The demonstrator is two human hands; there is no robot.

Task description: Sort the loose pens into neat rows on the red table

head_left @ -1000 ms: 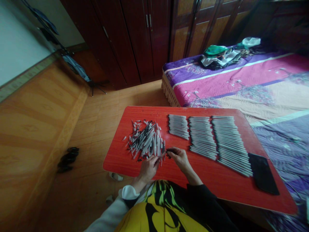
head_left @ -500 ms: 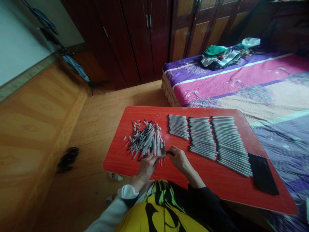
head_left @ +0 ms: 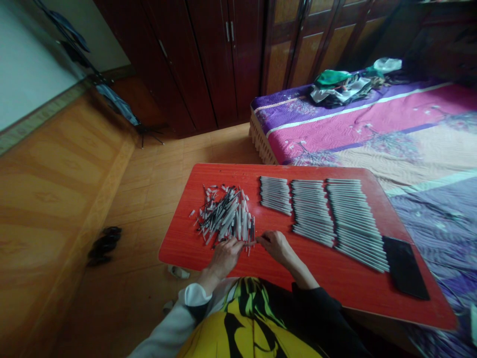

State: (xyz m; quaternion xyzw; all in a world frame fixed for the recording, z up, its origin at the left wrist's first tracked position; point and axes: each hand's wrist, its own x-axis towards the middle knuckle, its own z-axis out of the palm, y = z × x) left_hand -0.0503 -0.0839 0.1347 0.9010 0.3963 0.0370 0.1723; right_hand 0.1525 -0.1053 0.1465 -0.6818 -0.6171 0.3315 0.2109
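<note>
A loose pile of thin white pens with dark parts (head_left: 225, 217) lies on the red table (head_left: 179, 247), crossing each other at all angles. My left hand (head_left: 224, 258) rests at the pile's lower edge. My right hand (head_left: 276, 246) sits to its right, and a thin pen (head_left: 251, 243) spans the gap, its ends in the fingers of both hands. Beyond my right hand stand three neat blocks of parallel pens: a short one (head_left: 276, 195), a middle one (head_left: 312, 214) and a wide one (head_left: 354, 223). My palms hide the pen ends they hold.
A black phone (head_left: 404, 267) lies at the table's right corner. Behind the table is a bed with a purple and pink quilt (head_left: 365, 119) and a heap of clothes (head_left: 337, 84). Dark wooden wardrobes (head_left: 219, 59) stand beyond. Dark sandals (head_left: 104, 246) lie on the floor left.
My right hand has dropped slightly toward the near table edge, and my left hand has shifted a little left. The pile and the pen blocks stay in place.
</note>
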